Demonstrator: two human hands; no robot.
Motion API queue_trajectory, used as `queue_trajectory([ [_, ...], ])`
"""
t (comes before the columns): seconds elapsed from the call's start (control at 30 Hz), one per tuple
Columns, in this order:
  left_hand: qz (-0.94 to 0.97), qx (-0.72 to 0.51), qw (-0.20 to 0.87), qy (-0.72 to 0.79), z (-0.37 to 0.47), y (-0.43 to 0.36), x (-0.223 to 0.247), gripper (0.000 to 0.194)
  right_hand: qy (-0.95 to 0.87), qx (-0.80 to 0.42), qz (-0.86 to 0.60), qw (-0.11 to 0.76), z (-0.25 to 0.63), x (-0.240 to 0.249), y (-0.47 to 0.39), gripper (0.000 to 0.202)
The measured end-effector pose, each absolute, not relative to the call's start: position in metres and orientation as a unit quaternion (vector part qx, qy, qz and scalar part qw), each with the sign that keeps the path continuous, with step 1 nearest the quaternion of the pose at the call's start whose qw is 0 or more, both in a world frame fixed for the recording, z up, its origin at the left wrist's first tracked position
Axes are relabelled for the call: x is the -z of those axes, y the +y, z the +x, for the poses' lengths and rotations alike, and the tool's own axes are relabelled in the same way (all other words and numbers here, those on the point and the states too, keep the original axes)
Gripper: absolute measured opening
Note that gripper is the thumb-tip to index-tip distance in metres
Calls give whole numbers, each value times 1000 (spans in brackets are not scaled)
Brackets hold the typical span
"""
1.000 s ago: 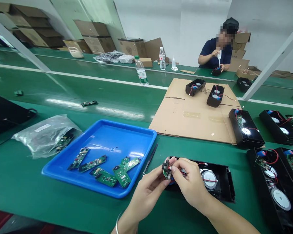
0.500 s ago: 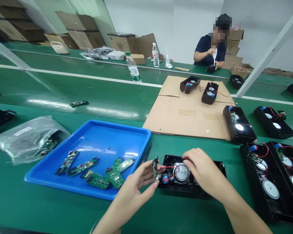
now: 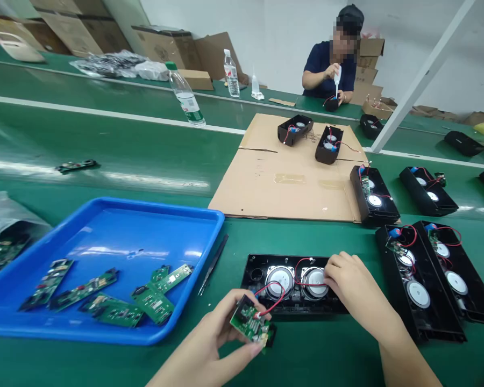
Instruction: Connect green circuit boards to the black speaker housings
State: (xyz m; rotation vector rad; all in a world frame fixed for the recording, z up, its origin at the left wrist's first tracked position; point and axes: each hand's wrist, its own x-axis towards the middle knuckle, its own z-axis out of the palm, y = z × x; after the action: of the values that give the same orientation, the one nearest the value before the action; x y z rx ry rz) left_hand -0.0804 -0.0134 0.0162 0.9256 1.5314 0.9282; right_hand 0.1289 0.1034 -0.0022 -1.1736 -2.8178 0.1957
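My left hand [image 3: 221,338] grips a green circuit board [image 3: 248,321] by its edges, in front of the left end of a black speaker housing [image 3: 254,279]. Red wires [image 3: 280,298] run from the board towards the housing. Inside it sit two round silver speakers, the left one [image 3: 280,282] in plain sight. My right hand [image 3: 353,282] is closed over the right speaker [image 3: 313,277], its fingertips pinching a thin red wire [image 3: 306,284]. The housing's right end is partly covered by that hand.
A blue tray [image 3: 116,212] with several circuit boards stands left, tweezers [image 3: 213,266] beside it. Several wired speaker housings [image 3: 411,279] stand at right. Cardboard [image 3: 266,188] lies behind, bearing two more. Across the bench, a person [image 3: 331,70] holds a white bottle over a black part.
My left hand has brought the circuit board towards me and turned its face upward, off the housing's left end. My right hand has shifted right along the housing, drawing the red wire. The view has swung right.
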Motion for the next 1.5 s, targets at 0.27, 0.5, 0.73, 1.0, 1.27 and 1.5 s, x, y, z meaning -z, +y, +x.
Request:
queue_trajectory([
  [0.27, 367, -403, 511, 665, -54, 9, 17, 47, -934, -61, -349, 41, 126, 12, 97, 22],
  [0.5, 337, -457, 518, 640, -54, 12, 31, 54, -904, -204, -325, 189, 114, 14, 91, 12],
  [0.73, 349, -484, 504, 625, -56, 8, 32, 47, -745, -468, -411, 239, 95, 20, 83, 13],
  [1.0, 378, -452, 498, 637, -54, 10, 21, 55, -699, -542, -413, 215, 94, 21, 86, 10],
  [1.27, 378, -430, 506, 645, -57, 14, 14, 57, -830, -337, -328, 299, 90, 31, 77, 14],
  [1.5, 380, -412, 522, 643, -57, 18, 7, 55, -874, -253, -273, 314, 90, 35, 76, 17],
])
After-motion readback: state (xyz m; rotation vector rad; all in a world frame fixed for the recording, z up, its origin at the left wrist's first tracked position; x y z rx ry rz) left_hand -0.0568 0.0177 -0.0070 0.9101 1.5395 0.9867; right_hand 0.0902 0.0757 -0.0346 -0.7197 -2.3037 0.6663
